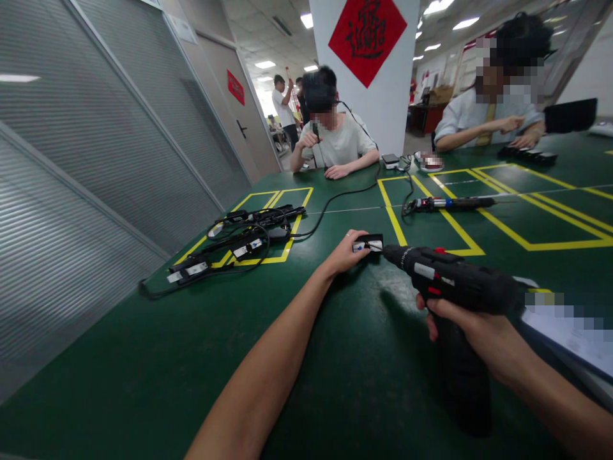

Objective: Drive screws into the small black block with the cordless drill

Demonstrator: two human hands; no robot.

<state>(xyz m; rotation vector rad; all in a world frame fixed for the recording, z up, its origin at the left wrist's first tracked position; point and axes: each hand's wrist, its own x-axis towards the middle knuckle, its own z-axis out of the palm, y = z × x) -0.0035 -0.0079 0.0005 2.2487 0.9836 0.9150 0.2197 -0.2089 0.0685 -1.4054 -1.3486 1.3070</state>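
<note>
My right hand (472, 322) is wrapped round the grip of a black cordless drill (454, 278) with red accents. The drill lies level, its chuck pointing left and a thin bit reaching towards a small black block (374, 239) with a white face. My left hand (347, 253) grips the left end of this block and presses it down on the green table (297, 345). Whether the bit touches the block, I cannot tell. What kind of thing the block is does not show clearly.
Black strip-shaped devices with cables (249, 236) lie within yellow tape at the left. A slim black tool (453, 203) lies beyond the drill. Papers (569, 326) sit at the right. Across the table, one person (342, 137) holds a tool; another person (493, 121) handles black pieces.
</note>
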